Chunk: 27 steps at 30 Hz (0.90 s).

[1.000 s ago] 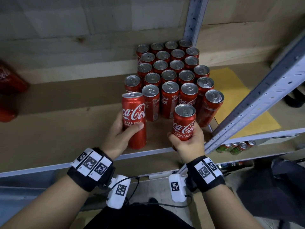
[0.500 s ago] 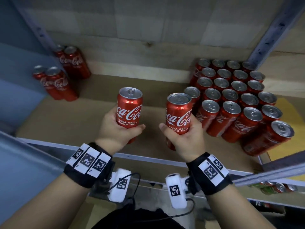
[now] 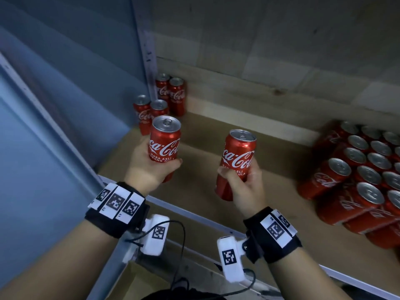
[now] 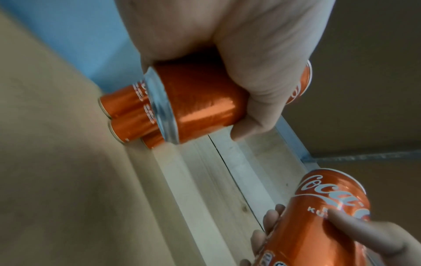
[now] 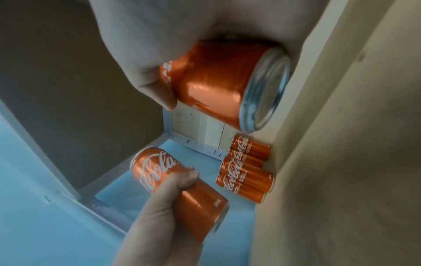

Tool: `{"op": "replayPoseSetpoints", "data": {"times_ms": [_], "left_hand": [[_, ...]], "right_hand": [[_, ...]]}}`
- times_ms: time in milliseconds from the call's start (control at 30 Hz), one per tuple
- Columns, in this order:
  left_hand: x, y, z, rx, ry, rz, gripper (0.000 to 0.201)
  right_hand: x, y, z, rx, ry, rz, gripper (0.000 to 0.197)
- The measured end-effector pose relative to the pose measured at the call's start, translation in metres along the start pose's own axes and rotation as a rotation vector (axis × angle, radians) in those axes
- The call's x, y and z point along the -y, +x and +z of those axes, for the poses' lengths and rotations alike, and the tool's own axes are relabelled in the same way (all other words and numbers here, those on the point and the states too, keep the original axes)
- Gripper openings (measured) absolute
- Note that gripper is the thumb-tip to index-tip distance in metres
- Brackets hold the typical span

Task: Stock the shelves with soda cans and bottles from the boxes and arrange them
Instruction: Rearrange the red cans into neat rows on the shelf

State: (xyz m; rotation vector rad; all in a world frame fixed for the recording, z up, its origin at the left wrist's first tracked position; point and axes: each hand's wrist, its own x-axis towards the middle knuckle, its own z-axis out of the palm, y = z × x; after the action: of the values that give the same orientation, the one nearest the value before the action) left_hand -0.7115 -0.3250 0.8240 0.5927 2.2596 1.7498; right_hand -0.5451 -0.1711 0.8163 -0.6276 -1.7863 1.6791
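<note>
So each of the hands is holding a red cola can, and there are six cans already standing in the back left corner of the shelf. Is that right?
Nearly. The left hand and right hand do each hold a red cola can, but the corner group at the back left of the shelf has four cans, not six. The head view shows two pairs; the right wrist view confirms four.

Shelf board (image 3: 194, 191) carries four cans (image 3: 161, 100) at upper-centre frame in the back left corner; a large can block (image 3: 363, 176) stands at right edge. Two held cans sit between, above the board.
</note>
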Motion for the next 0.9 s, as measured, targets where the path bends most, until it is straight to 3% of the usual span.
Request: {"op": "replayPoseSetpoints", "data": {"times_ms": [100,167,467,900], "left_hand": [[0.015,0.018,-0.026,-0.023,-0.012,-0.003,0.056],[0.025,0.028,-0.04,-0.048,-0.02,0.014,0.068],[0.09,0.043,-0.071,-0.171,-0.101,-0.002,0.082],[0.129,0.029,-0.075,-0.232,-0.168,0.035,0.075]], "right_hand": [[-0.005,0.01,0.034,0.027,0.01,-0.005,0.059],[-0.008,0.016,0.055,0.051,0.004,0.014,0.055],[-0.033,0.036,0.124,0.166,-0.111,0.086,0.043],[-0.066,0.05,0.17,0.236,-0.184,0.104,0.064]]}}
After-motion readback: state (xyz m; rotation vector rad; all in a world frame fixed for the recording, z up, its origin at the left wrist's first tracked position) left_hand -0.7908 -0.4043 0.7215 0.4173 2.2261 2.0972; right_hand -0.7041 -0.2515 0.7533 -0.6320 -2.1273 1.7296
